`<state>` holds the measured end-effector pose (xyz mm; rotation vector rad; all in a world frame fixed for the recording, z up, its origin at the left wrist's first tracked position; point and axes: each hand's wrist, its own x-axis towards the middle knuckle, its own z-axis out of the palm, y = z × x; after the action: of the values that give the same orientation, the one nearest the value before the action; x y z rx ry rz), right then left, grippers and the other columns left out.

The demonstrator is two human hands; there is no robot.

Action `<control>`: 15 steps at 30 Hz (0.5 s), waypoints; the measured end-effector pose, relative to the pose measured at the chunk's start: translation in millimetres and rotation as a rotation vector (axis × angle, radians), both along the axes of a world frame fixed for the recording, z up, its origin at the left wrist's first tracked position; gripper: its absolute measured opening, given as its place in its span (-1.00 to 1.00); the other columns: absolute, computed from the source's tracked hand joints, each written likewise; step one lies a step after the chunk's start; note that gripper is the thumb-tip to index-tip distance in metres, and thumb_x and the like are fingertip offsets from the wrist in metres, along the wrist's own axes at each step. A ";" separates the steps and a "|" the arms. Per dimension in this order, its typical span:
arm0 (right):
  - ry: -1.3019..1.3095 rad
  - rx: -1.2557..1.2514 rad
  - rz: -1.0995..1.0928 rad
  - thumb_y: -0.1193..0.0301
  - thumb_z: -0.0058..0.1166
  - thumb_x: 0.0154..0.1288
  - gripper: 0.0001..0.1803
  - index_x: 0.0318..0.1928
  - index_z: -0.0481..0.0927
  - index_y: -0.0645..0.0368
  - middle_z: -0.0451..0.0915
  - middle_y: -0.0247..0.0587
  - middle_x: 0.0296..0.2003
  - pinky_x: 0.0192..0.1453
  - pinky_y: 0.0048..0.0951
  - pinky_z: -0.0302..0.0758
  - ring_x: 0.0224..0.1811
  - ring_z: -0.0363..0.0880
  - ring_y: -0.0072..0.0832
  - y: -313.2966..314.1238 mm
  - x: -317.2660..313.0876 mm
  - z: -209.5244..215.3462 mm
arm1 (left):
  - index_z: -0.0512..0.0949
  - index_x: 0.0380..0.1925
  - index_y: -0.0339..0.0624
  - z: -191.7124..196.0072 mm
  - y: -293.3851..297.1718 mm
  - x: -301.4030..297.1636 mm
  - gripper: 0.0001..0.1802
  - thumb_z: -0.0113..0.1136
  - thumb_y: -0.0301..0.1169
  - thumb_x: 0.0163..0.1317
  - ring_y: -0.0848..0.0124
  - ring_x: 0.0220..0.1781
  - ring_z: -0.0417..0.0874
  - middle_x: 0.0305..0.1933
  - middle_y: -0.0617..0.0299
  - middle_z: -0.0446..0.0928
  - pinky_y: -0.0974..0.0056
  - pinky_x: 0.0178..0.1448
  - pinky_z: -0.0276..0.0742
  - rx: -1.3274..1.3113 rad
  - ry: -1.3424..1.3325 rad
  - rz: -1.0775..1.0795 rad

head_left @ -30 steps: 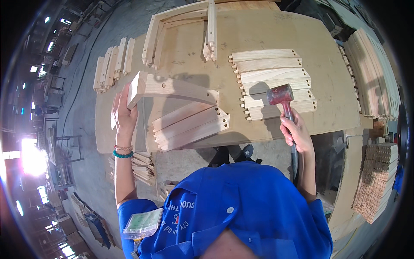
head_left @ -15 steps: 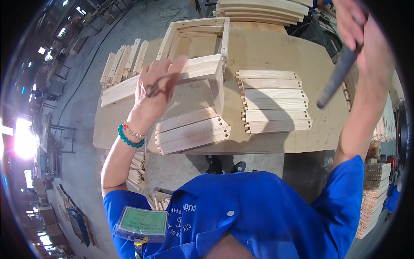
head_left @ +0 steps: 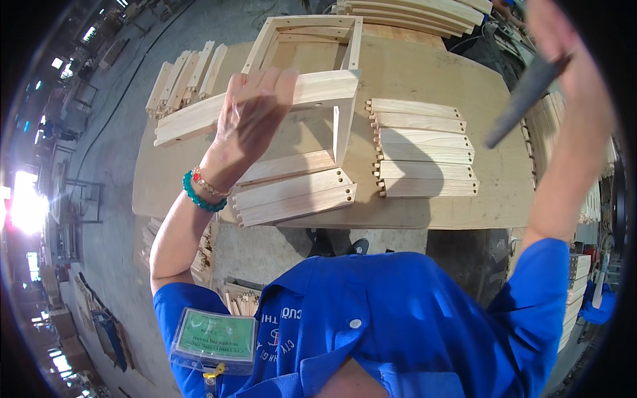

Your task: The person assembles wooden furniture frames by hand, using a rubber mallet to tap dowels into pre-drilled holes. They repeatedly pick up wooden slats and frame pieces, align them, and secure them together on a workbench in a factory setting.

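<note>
Over the table (head_left: 458,76), frame (head_left: 326,86) is clamped by left hand (head_left: 255,109), thumb hidden; at the table's right, handle (head_left: 524,103) is gripped by blurred right hand (head_left: 555,33), upper end unseen.

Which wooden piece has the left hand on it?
The long board under the left hand, joined to another piece at its right end; the slats laid in rows on the table have no hand on them.
</note>
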<state>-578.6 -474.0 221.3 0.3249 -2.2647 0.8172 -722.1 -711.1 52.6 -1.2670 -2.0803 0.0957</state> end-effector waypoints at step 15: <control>-0.383 -1.188 0.140 0.33 0.39 0.11 -0.53 -0.22 0.26 0.04 0.55 -0.24 -0.31 -0.81 -0.74 0.20 -0.76 0.25 -0.80 21.1 -57.8 -218.1 | 0.37 0.06 -0.16 70.7 -87.2 -160.9 -0.54 0.18 -0.20 0.24 0.33 -0.29 0.61 -0.37 0.17 0.55 0.26 -0.29 0.49 0.665 -0.735 0.416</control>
<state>-636.4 -452.9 3.3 -0.2600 -1.6607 2.2281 -883.0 -798.3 123.2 -0.4678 -2.6162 -0.9258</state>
